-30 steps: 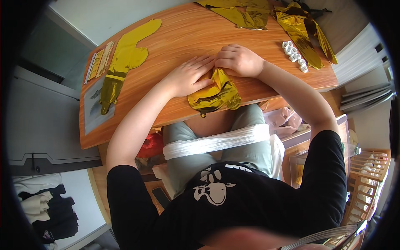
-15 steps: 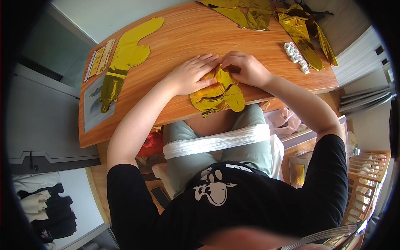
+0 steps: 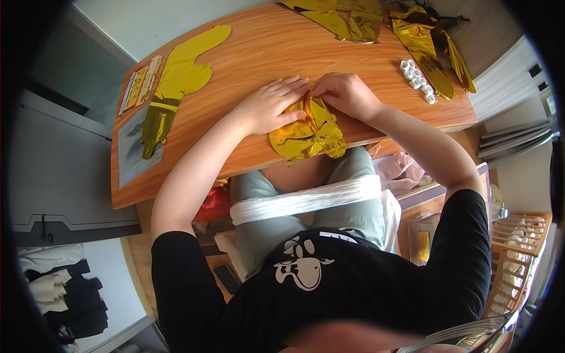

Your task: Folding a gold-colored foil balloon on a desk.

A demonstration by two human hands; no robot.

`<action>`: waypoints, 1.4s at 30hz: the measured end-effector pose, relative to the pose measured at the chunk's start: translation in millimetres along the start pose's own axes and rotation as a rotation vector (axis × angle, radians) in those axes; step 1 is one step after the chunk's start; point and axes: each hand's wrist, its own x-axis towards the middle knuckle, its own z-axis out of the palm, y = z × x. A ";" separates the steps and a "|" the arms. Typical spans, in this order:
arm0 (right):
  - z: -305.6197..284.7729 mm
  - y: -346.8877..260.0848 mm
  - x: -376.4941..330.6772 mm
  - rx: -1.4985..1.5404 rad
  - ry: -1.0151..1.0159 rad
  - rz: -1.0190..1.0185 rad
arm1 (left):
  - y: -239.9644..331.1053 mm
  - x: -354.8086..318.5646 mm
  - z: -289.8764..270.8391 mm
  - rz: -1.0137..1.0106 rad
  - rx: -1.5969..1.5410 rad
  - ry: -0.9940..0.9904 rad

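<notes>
A crumpled gold foil balloon (image 3: 307,132) is pressed onto the near edge of the wooden tabletop (image 3: 259,53), its lower part hanging over the edge. The left hand (image 3: 272,106) is laid flat on it with fingers stretched out, at about 10 o'clock from the balloon's middle. The right hand (image 3: 346,94), at about 1 o'clock, is curled and pinches the foil's top edge. A flat gold balloon (image 3: 176,79) is seen at 9 o'clock, white rolls (image 3: 416,80) at 3 o'clock, more gold foil (image 3: 376,23) at 1 o'clock.
</notes>
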 end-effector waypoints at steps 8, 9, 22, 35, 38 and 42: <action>0.6 -2.7 -8.0 -0.104 0.026 0.005 | -0.4 0.1 0.1 0.013 -0.021 -0.005; 1.5 -4.8 -9.3 -0.104 0.025 0.004 | -0.8 -0.4 0.7 0.009 -0.016 -0.005; -0.3 -7.8 -14.1 -0.199 0.035 -0.011 | -3.4 -0.2 2.4 0.007 -0.003 -0.023; -11.9 0.1 -23.8 -0.305 -0.124 -0.250 | -8.3 -0.2 -13.5 -0.020 -0.210 -0.066; -13.8 1.7 -22.4 -0.321 -0.132 -0.279 | -11.2 3.0 -26.7 -0.043 -0.483 -0.114; -14.2 2.8 -22.5 -0.279 -0.149 -0.236 | -6.6 14.4 -35.4 -0.214 -0.894 -0.182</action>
